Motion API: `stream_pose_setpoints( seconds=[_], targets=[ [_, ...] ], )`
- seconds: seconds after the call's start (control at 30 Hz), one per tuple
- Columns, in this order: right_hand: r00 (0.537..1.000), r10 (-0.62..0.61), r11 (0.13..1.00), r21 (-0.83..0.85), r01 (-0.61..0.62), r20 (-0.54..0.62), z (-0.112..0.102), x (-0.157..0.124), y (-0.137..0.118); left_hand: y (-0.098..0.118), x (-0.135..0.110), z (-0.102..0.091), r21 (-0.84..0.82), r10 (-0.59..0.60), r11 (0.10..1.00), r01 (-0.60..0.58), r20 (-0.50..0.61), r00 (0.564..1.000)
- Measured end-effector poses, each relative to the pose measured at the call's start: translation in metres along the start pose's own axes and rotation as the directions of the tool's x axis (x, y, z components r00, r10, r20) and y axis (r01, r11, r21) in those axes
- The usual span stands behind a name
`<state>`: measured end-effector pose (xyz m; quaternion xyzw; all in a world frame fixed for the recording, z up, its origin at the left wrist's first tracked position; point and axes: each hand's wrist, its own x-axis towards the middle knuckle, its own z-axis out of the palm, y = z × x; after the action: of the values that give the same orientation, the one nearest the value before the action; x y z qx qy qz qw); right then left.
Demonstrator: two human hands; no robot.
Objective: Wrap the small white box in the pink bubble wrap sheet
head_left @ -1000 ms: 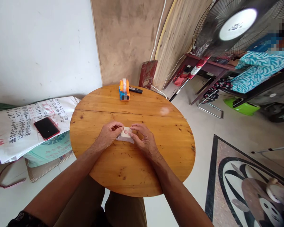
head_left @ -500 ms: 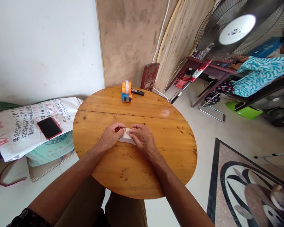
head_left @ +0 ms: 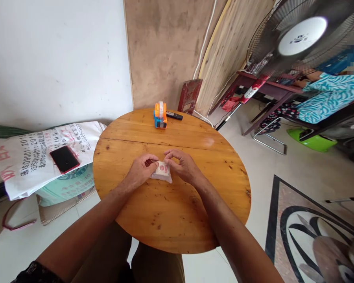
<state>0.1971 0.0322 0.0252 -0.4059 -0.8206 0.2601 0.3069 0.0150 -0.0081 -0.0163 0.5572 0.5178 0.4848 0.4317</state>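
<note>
On the round wooden table (head_left: 171,208) lies a small white packet (head_left: 162,172) with red print, in what looks like clear plastic wrap. My left hand (head_left: 141,169) pinches its upper left edge between thumb and fingers. At the packet's upper right corner, the thumb and fingertips of my right hand (head_left: 183,165) are pressed together on the edge. The exact bit of wrap under those fingertips is too small to tell.
An orange and blue tape dispenser (head_left: 160,116) and a black remote control (head_left: 174,115) stand at the table's far edge. A phone (head_left: 65,159) rests on white sacks to the left. Behind on the right are a standing fan (head_left: 302,36) and a seated person (head_left: 332,98).
My right hand has drawn back from over the packet to its upper right corner, baring the red print. My left hand keeps its pinch. The view has shifted slightly.
</note>
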Motion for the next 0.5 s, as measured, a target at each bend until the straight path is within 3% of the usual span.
stream_pose_setpoints(
  seconds=[0.1, 0.2, 0.33, 0.5],
  targets=[
    [0.999, 0.022, 0.994, 0.106, -0.018, -0.038, 0.003, 0.002, 0.007, 0.001, -0.001, 0.0, 0.248, 0.164, 0.96, -0.133, -0.107, 0.981],
    [0.993, 0.078, 0.979, 0.198, -0.058, -0.091, 0.007, -0.002, 0.012, 0.002, -0.002, 0.0, 0.42, 0.239, 0.888, -0.189, -0.07, 0.968],
    [0.981, 0.107, 0.973, 0.22, -0.07, -0.162, 0.008, -0.006, 0.013, 0.003, -0.005, 0.003, 0.466, 0.218, 0.86, -0.209, 0.036, 0.975],
    [0.96, 0.095, 0.979, 0.198, -0.043, -0.262, 0.003, -0.008, 0.009, 0.001, -0.009, 0.005, 0.368, 0.175, 0.91, -0.189, 0.072, 0.982]
  ],
)
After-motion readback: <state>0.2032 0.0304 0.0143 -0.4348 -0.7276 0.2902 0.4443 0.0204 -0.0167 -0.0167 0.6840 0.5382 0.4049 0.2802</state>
